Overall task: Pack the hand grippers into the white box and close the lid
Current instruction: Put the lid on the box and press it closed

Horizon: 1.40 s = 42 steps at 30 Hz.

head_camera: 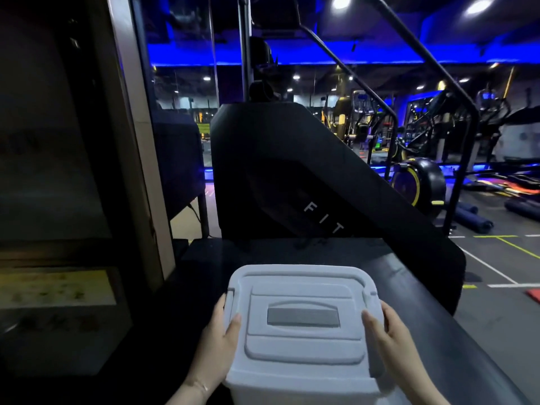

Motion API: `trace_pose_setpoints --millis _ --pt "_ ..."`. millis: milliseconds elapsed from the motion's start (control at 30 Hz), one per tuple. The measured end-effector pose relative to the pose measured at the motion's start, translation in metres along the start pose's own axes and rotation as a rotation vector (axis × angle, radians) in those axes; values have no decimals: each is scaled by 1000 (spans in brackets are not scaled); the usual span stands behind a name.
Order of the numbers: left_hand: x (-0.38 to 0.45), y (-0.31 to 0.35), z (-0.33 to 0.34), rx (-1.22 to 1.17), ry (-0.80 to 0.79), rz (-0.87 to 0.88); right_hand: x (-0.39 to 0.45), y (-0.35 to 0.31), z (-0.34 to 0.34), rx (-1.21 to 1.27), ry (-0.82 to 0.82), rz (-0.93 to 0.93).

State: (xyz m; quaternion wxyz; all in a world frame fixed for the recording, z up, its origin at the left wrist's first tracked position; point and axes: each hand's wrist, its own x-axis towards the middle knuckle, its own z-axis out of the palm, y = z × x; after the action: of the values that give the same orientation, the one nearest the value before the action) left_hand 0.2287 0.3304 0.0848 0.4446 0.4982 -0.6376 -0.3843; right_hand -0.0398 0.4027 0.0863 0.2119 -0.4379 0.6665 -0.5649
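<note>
- Black bench (pixel 336 255) is the biggest thing here, and it carries the box between the two hands.
- White box (pixel 298 384) has its lid (pixel 304 320) lying flat on top, so it looks like the closing step.
- Left hand (pixel 217 343) grips the lid's left edge, thumb on top; right hand (pixel 391 337) does the same on the right edge.
- Hand grippers can't be seen; they may be inside.
- Next, I think both grips should push down until the lid snaps tight.

I see a gym: a black stair climber (pixel 306 171) mid-frame, exercise bikes (pixel 418 179) at right, blue lighting overhead.
</note>
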Motion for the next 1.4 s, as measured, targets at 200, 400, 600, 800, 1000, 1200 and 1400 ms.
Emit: trace_pose_setpoints --millis 200,400,600,800,1000,1200,1400 --pt "9 -19 4 172 -45 -23 8 7 4 -241 -105 2" --pt "16 -11 11 406 -69 72 21 3 8 -562 -242 -70" --pt "44 -16 14 692 -198 145 34 -1 13 -688 -331 -96" --pt "53 -16 16 743 -149 143 32 -7 11 -788 -392 -46" --pt "65 -16 16 711 -170 188 37 -14 16 -841 -392 -30" --pt "66 -24 12 415 -297 69 38 -5 17 -715 -406 -9" --pt "84 -23 17 182 -101 -43 36 -3 17 -730 -390 -4"
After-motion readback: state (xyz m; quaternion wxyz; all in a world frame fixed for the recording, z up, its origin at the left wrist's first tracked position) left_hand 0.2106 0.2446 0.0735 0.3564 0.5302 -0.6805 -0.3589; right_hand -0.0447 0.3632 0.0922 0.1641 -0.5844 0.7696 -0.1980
